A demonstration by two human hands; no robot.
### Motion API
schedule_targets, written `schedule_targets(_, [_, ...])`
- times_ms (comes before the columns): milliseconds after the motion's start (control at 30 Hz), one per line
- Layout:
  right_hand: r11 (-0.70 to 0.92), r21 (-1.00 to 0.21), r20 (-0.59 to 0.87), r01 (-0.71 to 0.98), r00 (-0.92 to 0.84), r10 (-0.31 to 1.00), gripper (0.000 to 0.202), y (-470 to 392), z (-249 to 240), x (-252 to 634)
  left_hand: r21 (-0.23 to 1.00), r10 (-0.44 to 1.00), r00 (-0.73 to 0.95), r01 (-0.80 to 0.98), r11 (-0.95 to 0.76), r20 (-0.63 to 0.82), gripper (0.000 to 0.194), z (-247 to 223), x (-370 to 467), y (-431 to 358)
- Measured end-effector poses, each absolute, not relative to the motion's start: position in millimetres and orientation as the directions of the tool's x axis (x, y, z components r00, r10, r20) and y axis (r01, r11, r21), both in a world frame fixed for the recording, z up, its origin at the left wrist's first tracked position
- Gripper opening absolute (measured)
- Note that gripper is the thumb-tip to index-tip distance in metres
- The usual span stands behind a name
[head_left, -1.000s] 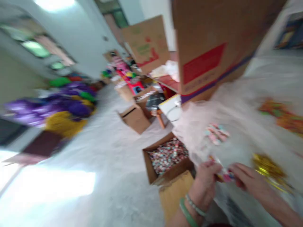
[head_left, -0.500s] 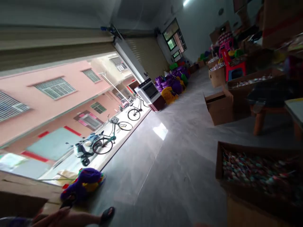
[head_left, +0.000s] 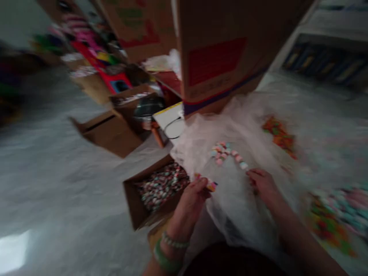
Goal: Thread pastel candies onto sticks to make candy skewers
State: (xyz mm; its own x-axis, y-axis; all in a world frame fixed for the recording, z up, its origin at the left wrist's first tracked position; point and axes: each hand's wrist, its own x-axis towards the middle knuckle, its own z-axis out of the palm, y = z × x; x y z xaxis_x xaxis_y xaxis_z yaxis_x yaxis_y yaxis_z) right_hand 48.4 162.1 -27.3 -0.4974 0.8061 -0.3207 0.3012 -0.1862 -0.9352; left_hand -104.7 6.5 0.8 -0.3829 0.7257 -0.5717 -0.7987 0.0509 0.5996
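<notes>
My left hand (head_left: pixel 194 193) pinches a small bright wrapper (head_left: pixel 212 185); if that hold is loose, I judge it could drop toward the open box (head_left: pixel 131 205) of small pieces just beside. My right hand (head_left: pixel 262 184) is at the near end of a row of pink and blue sweets (head_left: pixel 237 158), but blur keeps me from telling whether its fingers grip anything; a careless nudge might scatter the row. Beneath, the rumpled see-through sheet (head_left: pixel 250 124) could snag and drag the sweets. Farther off, the orange-and-green pile (head_left: pixel 279 134) might get mixed in if the sheet shifts.
</notes>
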Motion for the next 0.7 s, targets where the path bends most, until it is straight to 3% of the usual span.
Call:
schedule_targets(67, [-0.252, -0.925, -0.340, 0.285, -0.324, 0.883, 0.023, 163, -20, 80, 0.556, 0.687, -0.387, -0.830, 0.031, -0.615, 0.006, 1, -118, 20])
schedule_targets(133, [-0.300, -0.928, -0.355, 0.220, -0.287, 0.890, 0.023, 152, -12, 93, 0.509, 0.640, -0.377, -0.861, 0.025, -0.669, 0.014, 6, -126, 29])
schedule_targets(300, [-0.339, -0.930, -0.367, 0.141, -0.396, 0.842, 0.020, 103, 12, 117, 0.408, 0.568, -0.338, -0.913, -0.005, -0.750, 0.021, 21, -108, 40])
schedule_targets(433, [-0.349, -0.919, -0.393, 0.181, -0.464, 0.794, 0.018, 78, 22, 137, 0.351, 0.568, -0.310, -0.935, -0.040, -0.762, 0.019, 27, -95, 44])
schedule_targets(700, [-0.214, -0.944, -0.318, 0.251, -0.511, 0.799, 0.019, 61, 31, 146, 0.380, 0.580, -0.337, -0.924, -0.051, -0.741, 0.020, 43, -75, 36])
